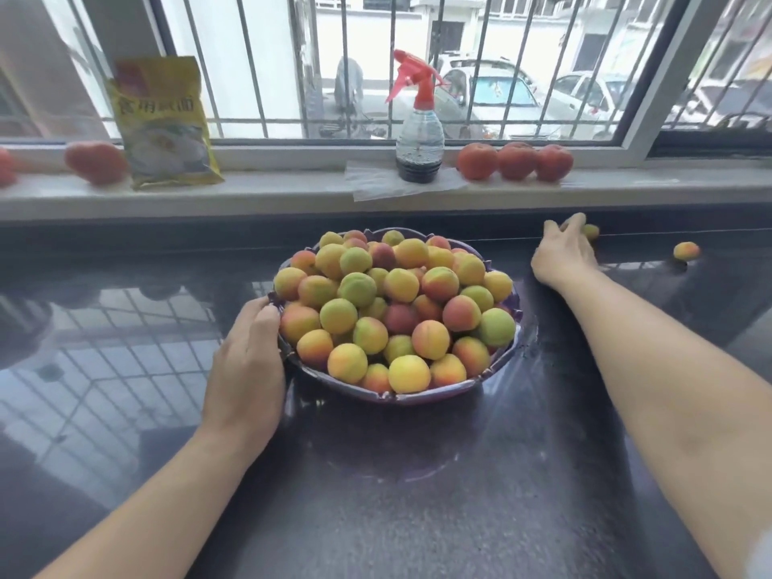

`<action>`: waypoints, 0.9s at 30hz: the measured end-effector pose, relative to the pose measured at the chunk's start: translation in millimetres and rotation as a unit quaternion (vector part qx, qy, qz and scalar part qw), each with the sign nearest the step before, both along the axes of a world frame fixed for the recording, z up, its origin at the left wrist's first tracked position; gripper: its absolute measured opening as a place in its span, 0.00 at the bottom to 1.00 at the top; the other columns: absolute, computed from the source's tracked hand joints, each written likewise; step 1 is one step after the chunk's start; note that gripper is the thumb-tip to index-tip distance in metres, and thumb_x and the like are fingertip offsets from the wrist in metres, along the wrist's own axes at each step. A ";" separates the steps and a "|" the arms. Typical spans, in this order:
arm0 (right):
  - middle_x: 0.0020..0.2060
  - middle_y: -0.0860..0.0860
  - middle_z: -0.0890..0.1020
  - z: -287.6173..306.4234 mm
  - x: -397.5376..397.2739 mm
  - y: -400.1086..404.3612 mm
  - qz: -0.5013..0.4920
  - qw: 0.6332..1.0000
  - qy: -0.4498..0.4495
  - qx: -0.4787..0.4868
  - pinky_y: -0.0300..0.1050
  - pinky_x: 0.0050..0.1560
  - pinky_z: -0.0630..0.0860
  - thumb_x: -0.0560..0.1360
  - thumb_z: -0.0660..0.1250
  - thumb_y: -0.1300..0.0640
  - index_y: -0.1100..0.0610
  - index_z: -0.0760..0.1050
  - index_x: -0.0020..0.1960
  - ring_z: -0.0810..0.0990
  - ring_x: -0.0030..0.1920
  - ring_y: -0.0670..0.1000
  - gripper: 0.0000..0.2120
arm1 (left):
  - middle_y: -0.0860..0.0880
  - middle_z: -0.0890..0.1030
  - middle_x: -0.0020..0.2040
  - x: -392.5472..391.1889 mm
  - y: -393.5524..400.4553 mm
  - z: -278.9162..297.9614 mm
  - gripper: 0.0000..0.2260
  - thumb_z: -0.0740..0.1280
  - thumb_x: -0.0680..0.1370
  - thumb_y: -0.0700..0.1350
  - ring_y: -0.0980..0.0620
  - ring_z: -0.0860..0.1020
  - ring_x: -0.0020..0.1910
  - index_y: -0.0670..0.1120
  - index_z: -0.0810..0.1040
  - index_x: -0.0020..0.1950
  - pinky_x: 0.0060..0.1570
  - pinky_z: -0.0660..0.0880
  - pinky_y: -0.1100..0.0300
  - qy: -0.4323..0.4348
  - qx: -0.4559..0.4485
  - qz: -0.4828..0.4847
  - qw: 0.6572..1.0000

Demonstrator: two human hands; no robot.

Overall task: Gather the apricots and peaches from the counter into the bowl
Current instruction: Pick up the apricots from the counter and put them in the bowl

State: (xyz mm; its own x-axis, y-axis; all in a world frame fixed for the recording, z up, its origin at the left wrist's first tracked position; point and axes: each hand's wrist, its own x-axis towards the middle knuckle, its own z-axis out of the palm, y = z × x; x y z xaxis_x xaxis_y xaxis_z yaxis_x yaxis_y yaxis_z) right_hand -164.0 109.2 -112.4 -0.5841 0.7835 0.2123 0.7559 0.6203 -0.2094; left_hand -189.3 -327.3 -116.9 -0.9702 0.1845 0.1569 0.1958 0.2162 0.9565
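Risk: heaped bowl (417,398) already brimming, so one more fruit could roll off and scatter. Left hand (246,369) curled on its rim, steadying. Right hand (562,252) reaching a small apricot (591,231) on the desk (417,495), fingers apparently closing, grasp unclear. Another loose apricot (686,251) further right.

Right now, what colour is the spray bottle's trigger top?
Red, on the spray bottle at the windowsill; the head view shows it.
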 end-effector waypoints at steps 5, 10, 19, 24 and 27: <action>0.71 0.62 0.60 6.3 3.8 0.6 -0.026 0.999 0.006 -0.017 0.56 0.63 0.71 0.78 0.59 0.65 0.65 0.66 0.69 0.70 0.66 0.67 0.19 | 0.57 0.85 0.50 2.1 0.0 2.3 0.21 0.52 0.79 0.59 0.53 0.81 0.54 0.55 0.82 0.56 0.54 0.76 0.49 -0.004 0.004 -0.003 1.000; 0.73 0.64 0.60 8.7 7.5 -0.7 -0.065 0.997 0.016 -0.029 0.58 0.62 0.72 0.79 0.61 0.64 0.65 0.64 0.72 0.73 0.64 0.70 0.22 | 0.55 0.84 0.49 -0.6 -0.4 0.7 0.20 0.52 0.79 0.59 0.51 0.80 0.54 0.54 0.81 0.54 0.55 0.75 0.46 0.005 -0.004 0.000 1.000; 0.65 0.60 0.72 25.3 40.5 -41.0 -0.006 0.989 0.136 -0.054 0.52 0.57 0.73 0.78 0.63 0.61 0.55 0.72 0.63 0.77 0.58 0.64 0.14 | 0.55 0.83 0.51 1.5 -1.2 3.3 0.20 0.51 0.78 0.59 0.47 0.78 0.56 0.53 0.80 0.53 0.56 0.72 0.46 -0.003 -0.019 -0.002 1.000; 0.47 0.50 0.85 78.6 80.3 -126.3 0.176 0.898 0.345 -0.208 0.54 0.54 0.82 0.75 0.73 0.48 0.50 0.74 0.58 0.85 0.48 0.52 0.15 | 0.53 0.83 0.51 5.5 -3.0 6.9 0.21 0.51 0.76 0.62 0.43 0.78 0.58 0.54 0.79 0.51 0.63 0.74 0.40 -0.018 -0.022 -0.003 1.000; 0.49 0.45 0.84 95.3 113.8 -190.4 0.276 0.888 0.341 -0.141 0.39 0.51 0.79 0.75 0.75 0.54 0.50 0.78 0.56 0.83 0.48 0.44 0.11 | 0.51 0.82 0.50 8.6 -3.6 11.2 0.19 0.50 0.77 0.61 0.43 0.77 0.57 0.53 0.77 0.48 0.61 0.74 0.41 -0.017 -0.031 -0.010 0.999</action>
State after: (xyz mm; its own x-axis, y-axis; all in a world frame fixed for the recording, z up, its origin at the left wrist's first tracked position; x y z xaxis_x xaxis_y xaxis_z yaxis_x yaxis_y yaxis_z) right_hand -50.2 -81.3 -17.1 -0.7071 0.4958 0.5042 -0.0089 0.7067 -0.7074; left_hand -180.7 -330.9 -105.7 -0.9707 0.2127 0.1116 0.1684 0.2714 0.9476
